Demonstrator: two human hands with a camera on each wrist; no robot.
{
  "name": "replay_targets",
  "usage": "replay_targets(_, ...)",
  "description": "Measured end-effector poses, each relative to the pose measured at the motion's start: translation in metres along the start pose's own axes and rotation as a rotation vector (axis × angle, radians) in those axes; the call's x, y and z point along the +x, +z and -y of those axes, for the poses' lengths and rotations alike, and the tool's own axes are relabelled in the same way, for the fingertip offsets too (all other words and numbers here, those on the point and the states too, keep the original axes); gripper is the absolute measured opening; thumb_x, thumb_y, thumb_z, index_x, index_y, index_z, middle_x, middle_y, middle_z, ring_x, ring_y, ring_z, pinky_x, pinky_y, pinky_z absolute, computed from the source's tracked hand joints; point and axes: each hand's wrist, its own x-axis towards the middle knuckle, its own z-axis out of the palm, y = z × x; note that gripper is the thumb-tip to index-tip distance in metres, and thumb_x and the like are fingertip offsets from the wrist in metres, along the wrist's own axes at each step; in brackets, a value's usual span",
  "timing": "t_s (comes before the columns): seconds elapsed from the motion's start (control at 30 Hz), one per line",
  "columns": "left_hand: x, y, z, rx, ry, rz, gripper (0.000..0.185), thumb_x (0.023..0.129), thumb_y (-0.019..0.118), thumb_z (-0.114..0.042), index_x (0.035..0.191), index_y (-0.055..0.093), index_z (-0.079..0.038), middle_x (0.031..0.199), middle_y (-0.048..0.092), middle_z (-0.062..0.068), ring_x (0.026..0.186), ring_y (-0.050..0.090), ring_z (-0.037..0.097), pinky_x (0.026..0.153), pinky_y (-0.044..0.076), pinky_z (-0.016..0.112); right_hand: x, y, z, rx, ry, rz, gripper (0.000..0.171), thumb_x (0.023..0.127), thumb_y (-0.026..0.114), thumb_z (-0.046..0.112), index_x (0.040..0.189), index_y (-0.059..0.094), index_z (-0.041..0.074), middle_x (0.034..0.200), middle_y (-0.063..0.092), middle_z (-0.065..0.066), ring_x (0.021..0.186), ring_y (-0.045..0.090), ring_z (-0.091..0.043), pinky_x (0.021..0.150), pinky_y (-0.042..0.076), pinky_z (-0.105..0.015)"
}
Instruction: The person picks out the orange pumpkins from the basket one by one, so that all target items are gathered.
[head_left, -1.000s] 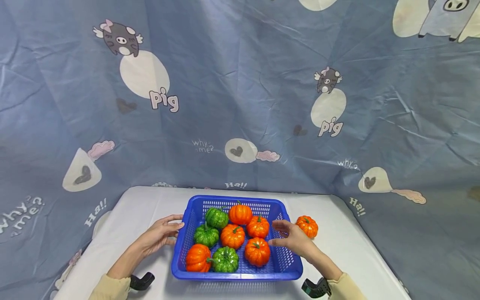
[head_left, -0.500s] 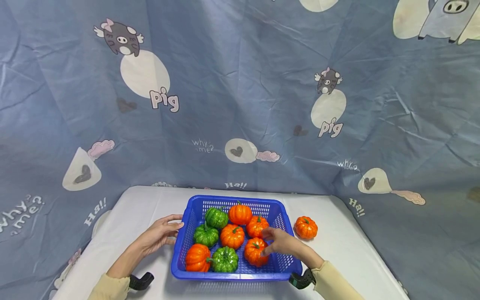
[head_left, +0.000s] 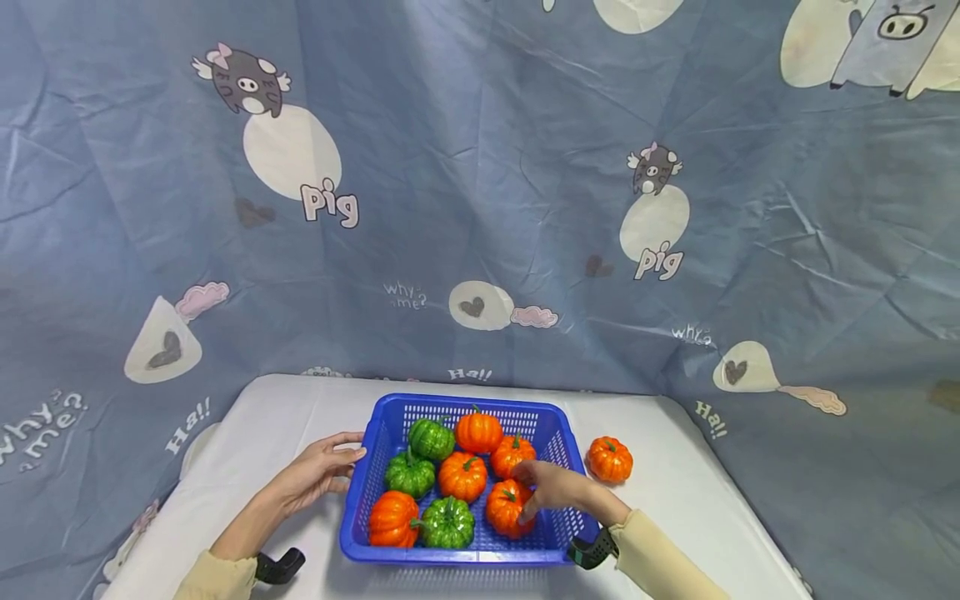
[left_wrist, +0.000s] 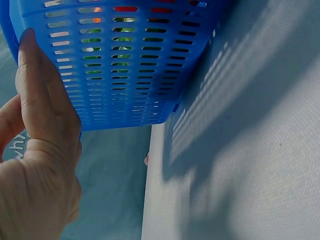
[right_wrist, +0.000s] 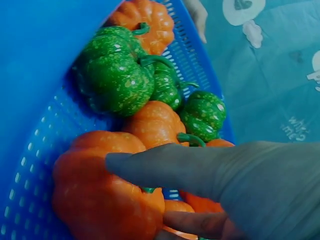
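Head view: right hand [head_left: 553,490] is inside the blue basket [head_left: 557,552], fingers curled down over the near-right orange pumpkin [head_left: 504,510], which sits directly under and just left of the palm; grip looks closing, contact at the top. Left hand [head_left: 318,469] lies farther off, fingers relaxed and straight against the basket's left wall, holding nothing. A lone orange pumpkin [head_left: 609,459] sits right of the basket.

1. On the blue cloth [head_left: 480,208] I read "pig" at upper left, below a white oval.
2. I read "pig" again on it at right, under a second pig drawing.
3. "why me?" stands on it near the middle.
4. "Ha!!" shows just above the table [head_left: 262,417] edge.
5. At far left I read "Why me?" and "Ha!!".
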Motion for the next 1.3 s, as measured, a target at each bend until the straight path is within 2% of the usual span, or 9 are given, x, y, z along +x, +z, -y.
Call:
replay_targets(0.23,-0.001,0.000,0.001,0.002,-0.001,0.000,0.058,0.098,0.056,-0.021,0.143,0.028,0.003,0.104,0.067,0.006,0.085,0.066,0.015,0.073,0.061,0.033,0.004,0.003,-0.003,-0.112,0.031,0.053,0.056,0.066,0.084,0.002,0.115,0.058,0.004,0.113,0.062,-0.010,0.105,0.058,-0.027,0.101,0.045,-0.051)
replay_targets(0.4,0.000,-0.001,0.002,0.003,-0.005,-0.001,0.059,0.097,0.057,-0.021,0.143,0.029,0.003,0.104,0.067,0.005,0.085,0.066,0.015,0.073,0.061,0.033,0.006,0.004,-0.005,-0.093,0.036,0.057,0.057,0.065,0.084,0.001,0.115,0.058,0.003,0.111,0.063,-0.009,0.103,0.059,-0.025,0.100,0.046,-0.050)
replay_targets(0.57,-0.001,0.000,0.001,0.004,-0.006,-0.005,0.058,0.098,0.057,-0.022,0.143,0.029,0.002,0.105,0.067,0.006,0.086,0.066,0.016,0.074,0.061,0.034,0.004,0.002,-0.002,-0.118,0.062,0.029,0.058,0.065,0.084,0.007,0.117,0.059,0.001,0.111,0.064,-0.009,0.097,0.059,-0.022,0.097,0.049,-0.049)
replay_targets(0.9,-0.001,0.000,-0.001,0.002,0.003,-0.004,0.054,0.098,0.056,-0.020,0.141,0.032,0.002,0.103,0.067,0.006,0.083,0.066,0.015,0.072,0.061,0.032,0.001,-0.003,-0.003,-0.023,0.054,-0.009,0.063,0.065,0.083,0.008,0.121,0.057,-0.005,0.117,0.063,-0.016,0.110,0.057,-0.032,0.102,0.044,-0.054)
replay_targets(1.13,0.000,0.001,-0.001,-0.007,0.000,0.000,0.054,0.098,0.055,-0.019,0.142,0.030,0.003,0.103,0.067,0.005,0.083,0.066,0.015,0.072,0.061,0.033,-0.006,-0.006,-0.005,-0.025,0.009,-0.004,0.063,0.066,0.082,0.010,0.122,0.057,-0.006,0.117,0.064,-0.016,0.109,0.059,-0.031,0.101,0.045,-0.053)
replay_targets(1.3,0.000,0.000,0.001,0.001,-0.001,-0.004,0.056,0.098,0.055,-0.019,0.143,0.029,0.003,0.104,0.067,0.006,0.084,0.066,0.015,0.073,0.061,0.034,-0.014,-0.012,-0.004,0.020,0.037,0.007,0.064,0.069,0.081,0.015,0.125,0.057,-0.004,0.116,0.066,-0.012,0.105,0.062,-0.026,0.097,0.049,-0.051)
